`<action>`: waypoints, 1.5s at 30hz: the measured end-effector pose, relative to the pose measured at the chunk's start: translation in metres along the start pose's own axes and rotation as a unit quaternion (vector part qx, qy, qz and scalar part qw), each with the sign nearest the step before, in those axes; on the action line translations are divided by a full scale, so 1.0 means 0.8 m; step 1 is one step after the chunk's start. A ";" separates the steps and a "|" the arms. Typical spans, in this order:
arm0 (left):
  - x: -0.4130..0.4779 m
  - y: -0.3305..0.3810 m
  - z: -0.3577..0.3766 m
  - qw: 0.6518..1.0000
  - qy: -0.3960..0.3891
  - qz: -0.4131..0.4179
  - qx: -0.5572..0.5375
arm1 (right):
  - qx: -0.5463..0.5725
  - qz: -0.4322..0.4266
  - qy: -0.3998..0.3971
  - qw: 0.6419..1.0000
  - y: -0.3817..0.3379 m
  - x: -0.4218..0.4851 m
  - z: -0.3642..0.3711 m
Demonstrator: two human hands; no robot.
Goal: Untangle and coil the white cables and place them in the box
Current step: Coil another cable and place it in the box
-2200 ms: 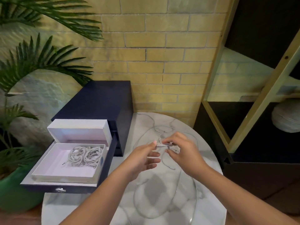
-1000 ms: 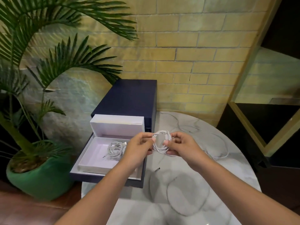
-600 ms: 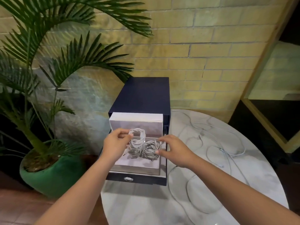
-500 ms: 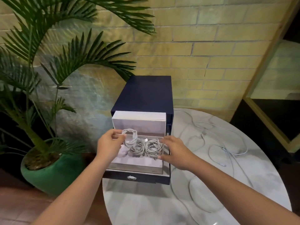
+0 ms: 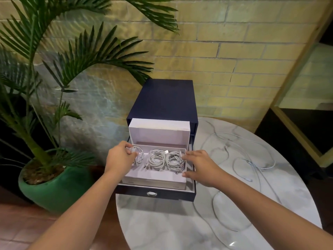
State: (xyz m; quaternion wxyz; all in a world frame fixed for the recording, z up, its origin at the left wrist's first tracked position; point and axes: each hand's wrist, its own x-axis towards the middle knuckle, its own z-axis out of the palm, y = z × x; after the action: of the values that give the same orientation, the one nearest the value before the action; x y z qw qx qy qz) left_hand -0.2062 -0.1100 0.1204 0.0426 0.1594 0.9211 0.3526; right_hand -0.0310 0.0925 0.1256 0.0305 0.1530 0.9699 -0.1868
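Observation:
An open white box (image 5: 154,181) sits in the pulled-out drawer (image 5: 173,194) of a dark blue cabinet (image 5: 164,100). Three coiled white cables lie side by side in it. My left hand (image 5: 119,158) grips the left coil (image 5: 139,156), which rests low at the box's left end. The middle coil (image 5: 156,159) and the right coil (image 5: 175,161) lie free. My right hand (image 5: 199,166) is at the box's right wall, its fingers straight and their tips by the right coil. Loose white cables (image 5: 252,160) sprawl on the marble table (image 5: 162,222).
The box's lid (image 5: 159,135) stands upright behind the coils. A palm in a green pot (image 5: 54,188) stands on the floor to the left of the table. A dark shelf unit with a wooden frame (image 5: 297,138) borders the table on the right. A brick wall rises behind.
I finished coiling a cable over the table and carried it left to the box. My left hand has lowered it in beside the other two coils, and my right hand has let go.

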 end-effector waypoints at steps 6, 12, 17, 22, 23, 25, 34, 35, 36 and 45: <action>0.007 0.006 0.004 1.000 -0.009 -0.004 0.010 | 0.019 0.003 -0.001 1.000 -0.003 -0.004 -0.004; 0.006 0.006 0.010 0.996 -0.011 0.031 0.088 | 0.021 0.006 -0.005 1.000 -0.003 -0.004 -0.007; 0.004 0.010 0.016 0.978 -0.048 0.066 0.193 | 0.021 0.013 -0.011 1.000 -0.004 -0.004 -0.009; 0.004 0.013 0.019 0.944 -0.087 0.077 0.308 | 0.017 0.013 -0.013 1.000 -0.004 -0.005 -0.008; 0.005 0.013 0.019 0.938 -0.092 0.080 0.324 | 0.016 0.012 -0.014 1.000 -0.004 -0.005 -0.008; 0.005 0.013 0.019 0.930 -0.095 0.086 0.345 | 0.013 0.011 -0.014 1.000 -0.003 -0.005 -0.008; 0.002 0.010 0.024 0.909 -0.094 0.103 0.393 | 0.004 0.008 -0.015 1.000 -0.002 -0.003 -0.006; 0.001 0.010 0.024 0.906 -0.096 0.105 0.398 | 0.005 0.008 -0.014 1.000 -0.002 -0.003 -0.006; 0.001 0.010 0.024 0.904 -0.098 0.106 0.403 | 0.005 0.008 -0.015 1.000 -0.001 -0.002 -0.005; -0.006 0.010 0.023 0.920 -0.087 0.113 0.365 | 0.006 0.004 -0.009 1.000 0.002 0.000 0.002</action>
State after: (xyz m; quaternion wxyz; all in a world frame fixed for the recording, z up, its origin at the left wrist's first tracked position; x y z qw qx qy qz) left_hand -0.1964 -0.0943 0.1117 0.0211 0.2969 0.9544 -0.0209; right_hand -0.0302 0.0931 0.1240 0.0395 0.1556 0.9679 -0.1936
